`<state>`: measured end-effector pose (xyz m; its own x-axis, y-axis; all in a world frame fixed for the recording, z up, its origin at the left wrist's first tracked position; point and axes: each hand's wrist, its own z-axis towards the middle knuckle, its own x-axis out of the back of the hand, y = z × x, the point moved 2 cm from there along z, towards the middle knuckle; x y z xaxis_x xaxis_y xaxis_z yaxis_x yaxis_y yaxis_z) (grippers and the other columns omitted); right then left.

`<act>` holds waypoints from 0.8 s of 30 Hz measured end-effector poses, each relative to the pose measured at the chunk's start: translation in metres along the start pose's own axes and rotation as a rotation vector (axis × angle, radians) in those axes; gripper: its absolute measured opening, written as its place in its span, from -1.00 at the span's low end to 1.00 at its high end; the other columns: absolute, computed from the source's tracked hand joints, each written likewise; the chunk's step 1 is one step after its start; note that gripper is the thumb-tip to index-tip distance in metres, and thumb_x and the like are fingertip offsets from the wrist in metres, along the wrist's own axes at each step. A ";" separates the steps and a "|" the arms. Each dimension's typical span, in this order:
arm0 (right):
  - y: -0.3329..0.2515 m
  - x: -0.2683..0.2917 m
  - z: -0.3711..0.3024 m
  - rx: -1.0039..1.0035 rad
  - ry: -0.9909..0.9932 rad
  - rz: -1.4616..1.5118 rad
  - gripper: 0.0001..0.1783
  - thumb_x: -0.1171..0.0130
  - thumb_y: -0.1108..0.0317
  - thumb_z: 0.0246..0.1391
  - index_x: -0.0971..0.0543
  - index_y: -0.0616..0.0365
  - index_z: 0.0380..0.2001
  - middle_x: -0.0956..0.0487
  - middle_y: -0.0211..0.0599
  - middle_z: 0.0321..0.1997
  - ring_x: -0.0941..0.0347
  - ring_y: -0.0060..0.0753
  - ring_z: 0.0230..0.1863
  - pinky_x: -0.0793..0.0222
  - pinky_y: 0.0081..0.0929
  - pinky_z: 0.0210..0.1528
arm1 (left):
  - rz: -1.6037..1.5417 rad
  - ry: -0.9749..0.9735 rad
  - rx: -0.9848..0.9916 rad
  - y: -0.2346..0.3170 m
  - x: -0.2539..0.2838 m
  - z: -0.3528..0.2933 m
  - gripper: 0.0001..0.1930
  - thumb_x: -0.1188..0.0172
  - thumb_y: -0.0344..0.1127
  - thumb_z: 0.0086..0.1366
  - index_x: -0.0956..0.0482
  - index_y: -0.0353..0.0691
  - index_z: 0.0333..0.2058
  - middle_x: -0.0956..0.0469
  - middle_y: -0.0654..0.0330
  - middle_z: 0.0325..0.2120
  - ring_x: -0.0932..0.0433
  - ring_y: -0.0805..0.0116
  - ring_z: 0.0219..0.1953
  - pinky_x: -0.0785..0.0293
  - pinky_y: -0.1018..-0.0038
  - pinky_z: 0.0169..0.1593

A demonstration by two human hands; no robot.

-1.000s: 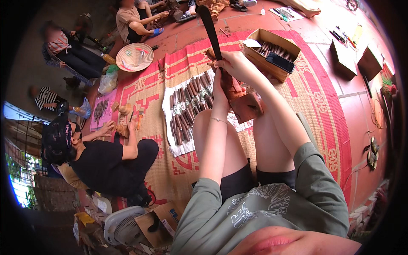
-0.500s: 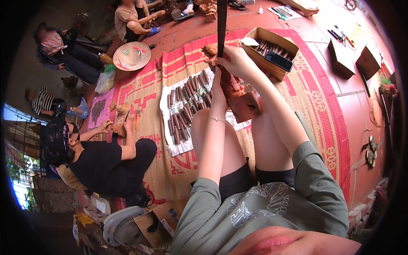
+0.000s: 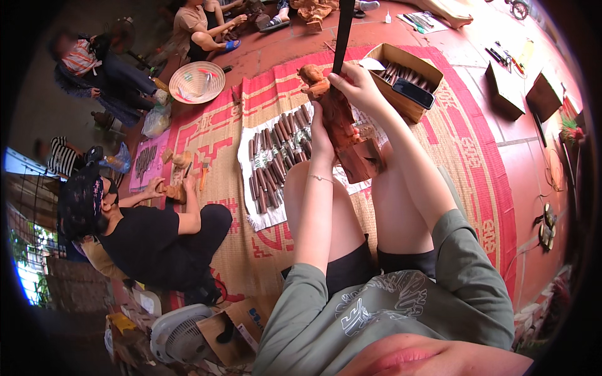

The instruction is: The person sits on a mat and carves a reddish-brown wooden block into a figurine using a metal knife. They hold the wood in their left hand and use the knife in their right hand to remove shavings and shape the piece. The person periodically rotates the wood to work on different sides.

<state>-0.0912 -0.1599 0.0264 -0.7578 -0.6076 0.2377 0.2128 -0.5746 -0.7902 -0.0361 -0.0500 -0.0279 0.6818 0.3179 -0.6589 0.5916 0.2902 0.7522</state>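
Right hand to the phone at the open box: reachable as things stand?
Probably yes: the right hand is beside the open box, with nothing visible blocking the phone. It holds the long dark tool, though, so it would likely have to let go first.

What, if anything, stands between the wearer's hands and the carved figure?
Nothing visible blocks the left hand, which holds the carved figure. The right hand holds a long dark tool near the figure's upper end; contact is unclear.

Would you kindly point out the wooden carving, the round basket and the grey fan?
Wooden carving [image 3: 342, 127], head view: middle of its body.
Round basket [image 3: 180, 79], head view: left inner wall.
Grey fan [image 3: 183, 338], head view: front grille.
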 end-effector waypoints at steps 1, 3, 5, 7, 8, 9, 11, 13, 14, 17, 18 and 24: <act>0.000 0.001 0.000 0.011 -0.028 -0.011 -0.75 -0.10 0.30 0.04 -0.47 0.30 -0.35 -0.38 -0.35 -0.62 -0.22 -0.63 -0.52 -0.22 -0.55 -0.45 | 0.005 0.018 0.006 0.003 -0.004 -0.001 -0.41 0.21 0.24 0.23 -0.32 -0.18 -0.06 -0.51 0.19 -0.42 -0.52 0.34 -0.51 -0.51 0.38 -0.44; -0.001 -0.003 0.001 0.082 -0.056 -0.081 -0.74 -0.11 0.28 0.03 -0.45 0.30 -0.36 -0.37 -0.37 -0.62 -0.22 -0.62 -0.53 -0.21 -0.55 -0.46 | 0.021 0.014 0.009 0.004 0.000 -0.001 -0.42 0.18 0.23 0.23 -0.34 -0.18 -0.07 -0.51 0.19 -0.41 -0.52 0.35 -0.51 -0.51 0.40 -0.45; -0.002 -0.007 -0.001 0.042 -0.048 -0.133 -0.75 -0.11 0.29 0.00 -0.46 0.28 -0.36 -0.44 -0.16 -0.56 -0.32 -0.34 -0.52 -0.25 -0.44 -0.43 | 0.045 -0.028 0.002 0.002 0.015 0.003 -0.43 0.15 0.22 0.22 -0.35 -0.19 -0.08 -0.51 0.20 -0.40 -0.52 0.36 -0.52 -0.51 0.41 -0.45; -0.001 -0.005 -0.001 0.068 0.052 -0.158 -0.76 -0.11 0.30 -0.01 -0.47 0.28 -0.35 -0.47 -0.05 -0.54 -0.36 -0.15 -0.53 -0.27 -0.39 -0.43 | 0.059 -0.003 0.017 0.003 0.014 0.003 -0.44 0.12 0.19 0.22 -0.36 -0.20 -0.07 -0.51 0.21 -0.37 -0.52 0.39 -0.49 -0.51 0.45 -0.43; 0.002 -0.003 -0.001 0.053 0.059 -0.160 -0.76 -0.11 0.30 -0.01 -0.47 0.27 -0.34 -0.47 -0.06 -0.55 -0.36 -0.18 -0.53 -0.27 -0.39 -0.43 | 0.066 0.010 0.025 0.004 0.013 0.002 -0.44 0.11 0.18 0.23 -0.37 -0.20 -0.07 -0.52 0.22 -0.36 -0.52 0.40 -0.48 -0.50 0.47 -0.42; 0.005 -0.002 -0.001 0.038 0.065 -0.156 -0.76 -0.11 0.30 -0.01 -0.47 0.27 -0.34 -0.47 -0.07 -0.56 -0.36 -0.20 -0.54 -0.27 -0.40 -0.44 | 0.075 -0.016 0.051 0.006 0.014 0.000 -0.45 0.11 0.17 0.23 -0.36 -0.20 -0.05 -0.51 0.22 -0.33 -0.52 0.41 -0.45 -0.50 0.48 -0.40; 0.015 -0.001 -0.002 -0.010 0.060 -0.073 -0.74 -0.10 0.26 0.03 -0.47 0.27 -0.32 -0.48 -0.20 -0.56 -0.37 -0.41 -0.52 -0.28 -0.47 -0.42 | 0.093 -0.068 0.103 0.008 0.015 -0.004 -0.46 0.10 0.14 0.24 -0.35 -0.20 -0.03 -0.51 0.22 -0.28 -0.52 0.43 -0.39 -0.50 0.50 -0.36; 0.013 0.000 -0.002 -0.051 0.007 0.082 -0.72 -0.08 0.24 0.06 -0.46 0.29 -0.32 -0.47 -0.29 -0.55 -0.35 -0.53 -0.48 -0.28 -0.51 -0.40 | 0.056 -0.059 0.103 0.006 0.020 -0.003 -0.47 0.11 0.11 0.26 -0.34 -0.21 -0.01 -0.49 0.21 -0.23 -0.52 0.42 -0.31 -0.49 0.50 -0.29; 0.012 0.000 -0.002 -0.072 -0.019 0.159 -0.71 -0.07 0.23 0.07 -0.46 0.29 -0.31 -0.47 -0.33 -0.54 -0.33 -0.58 -0.46 -0.28 -0.53 -0.39 | 0.037 -0.055 0.103 0.005 0.021 -0.002 -0.48 0.11 0.09 0.26 -0.33 -0.21 0.00 -0.48 0.21 -0.20 -0.51 0.41 -0.28 -0.49 0.49 -0.25; 0.010 -0.009 -0.004 -0.043 -0.015 0.106 -0.72 -0.02 0.24 0.11 -0.46 0.29 -0.30 -0.47 -0.39 -0.50 -0.31 -0.65 -0.44 -0.28 -0.58 -0.36 | 0.037 -0.005 -0.015 0.009 0.016 -0.004 -0.48 0.12 0.07 0.28 -0.30 -0.23 0.03 -0.45 0.18 -0.12 -0.49 0.37 -0.18 -0.46 0.45 -0.15; 0.010 -0.012 -0.004 -0.029 0.007 0.086 -0.72 -0.02 0.25 0.11 -0.46 0.29 -0.30 -0.47 -0.38 -0.49 -0.31 -0.65 -0.44 -0.28 -0.58 -0.36 | 0.027 -0.008 -0.003 0.009 0.015 -0.004 -0.48 0.12 0.07 0.28 -0.29 -0.23 0.04 -0.44 0.17 -0.10 -0.48 0.37 -0.15 -0.44 0.44 -0.11; 0.005 -0.025 -0.010 0.004 0.156 0.205 -0.79 0.05 0.32 0.15 -0.41 0.28 -0.34 -0.44 -0.39 -0.47 -0.29 -0.66 -0.42 -0.25 -0.62 -0.35 | 0.044 -0.111 0.057 0.015 0.013 -0.009 -0.44 0.14 0.06 0.29 -0.21 -0.24 0.10 -0.35 0.18 0.01 -0.38 0.37 -0.02 -0.30 0.42 0.06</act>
<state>-0.0773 -0.1415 0.0107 -0.7849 -0.6194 -0.0175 0.3738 -0.4508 -0.8106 -0.0217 -0.0336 -0.0251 0.7493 0.2261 -0.6224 0.5813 0.2256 0.7818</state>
